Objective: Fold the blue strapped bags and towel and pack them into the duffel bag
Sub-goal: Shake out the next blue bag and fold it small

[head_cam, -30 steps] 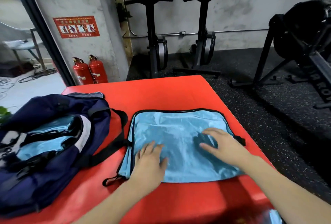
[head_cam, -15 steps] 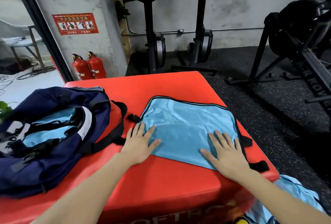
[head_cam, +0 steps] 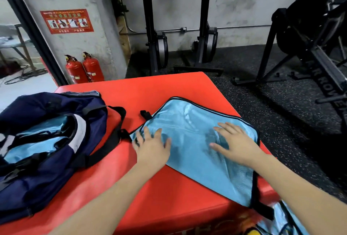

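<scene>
While both hands press down flat, a big red padded block [head_cam: 165, 92] fills the middle of the view, and it holds everything. It sits on a dark speckled gym floor [head_cam: 272, 107]. Behind it stand black exercise machines [head_cam: 154, 28] against a gray wall (one more big black machine [head_cam: 309, 33] is off to the right).

On the left side of the block lies the navy duffel bag [head_cam: 47, 150]. Its top gapes wide, and light blue cloth shows inside it. A black strap [head_cam: 110, 139] from the duffel loops out over the red surface toward the middle.

On the right side lies the light blue strapped bag [head_cam: 191, 120], spread flat, with dark trim along its edges. It lies at a slant, and its near right corner hangs past the block's edge. A small black strap end [head_cam: 145, 114] pokes out at its far left corner.

More light blue cloth [head_cam: 281, 219] shows low down by the block's near right corner, blurry, so I cannot tell what it is.

The left hand [head_cam: 152, 147] lies flat with spread fingers on the blue bag's left edge, partly on the red block. The right hand [head_cam: 234, 143] lies flat with straight fingers on the right part of the bag. Neither hand grasps anything.

Two red fire extinguishers [head_cam: 84, 69] stand by the wall, under a red sign [head_cam: 67, 21].
</scene>
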Demonstrator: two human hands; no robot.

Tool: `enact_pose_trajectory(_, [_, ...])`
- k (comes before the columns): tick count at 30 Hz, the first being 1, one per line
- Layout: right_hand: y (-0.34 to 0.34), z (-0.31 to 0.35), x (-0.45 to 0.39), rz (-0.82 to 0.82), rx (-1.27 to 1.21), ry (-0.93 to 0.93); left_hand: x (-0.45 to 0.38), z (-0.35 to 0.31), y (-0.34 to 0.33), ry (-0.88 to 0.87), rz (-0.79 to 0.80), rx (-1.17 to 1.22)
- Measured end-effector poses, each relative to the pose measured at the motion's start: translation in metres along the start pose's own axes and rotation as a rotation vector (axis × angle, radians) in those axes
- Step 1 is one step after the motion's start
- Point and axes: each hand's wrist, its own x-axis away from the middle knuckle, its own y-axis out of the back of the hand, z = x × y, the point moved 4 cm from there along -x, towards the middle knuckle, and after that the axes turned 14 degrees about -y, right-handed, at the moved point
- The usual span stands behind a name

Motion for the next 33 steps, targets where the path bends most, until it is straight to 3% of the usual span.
enact_pose_trajectory(2, [-0.004,-0.015,-0.012,0.033,0.047,0.045,0.001,-0.002,-0.011,0.109,0.092,0.021])
enact_pose_trajectory(5, [-0.016,-0.025,-0.013,0.071,0.065,0.044,-0.01,0.006,-0.022,0.1,0.125,-0.076])
enact_pose_trajectory(8, [-0.025,-0.02,-0.006,0.077,0.029,-0.044,-0.036,0.02,-0.024,-0.01,0.143,-0.203])
enact_pose_trajectory(14, [-0.044,0.023,0.03,0.02,-0.014,-0.395,-0.116,0.039,-0.006,-0.346,0.287,-0.274])
enact_pose_trajectory(18, [-0.047,0.043,0.045,0.08,-0.011,-0.439,-0.143,0.038,-0.002,-0.438,0.314,-0.379])
enact_pose_trajectory(22, [-0.028,0.023,0.032,-0.035,0.052,-0.272,-0.126,0.025,-0.003,-0.415,0.168,-0.336])
enact_pose_trajectory(26, [-0.014,-0.016,0.014,0.097,0.067,0.111,-0.066,-0.01,-0.02,-0.277,0.102,-0.121])
enact_pose_trajectory(29, [-0.017,-0.037,0.013,0.117,0.08,0.152,-0.034,-0.028,-0.034,-0.18,0.153,-0.15])
enact_pose_trajectory(33, [-0.026,-0.036,0.021,0.071,0.08,0.114,-0.04,-0.024,-0.034,-0.211,0.15,-0.199])
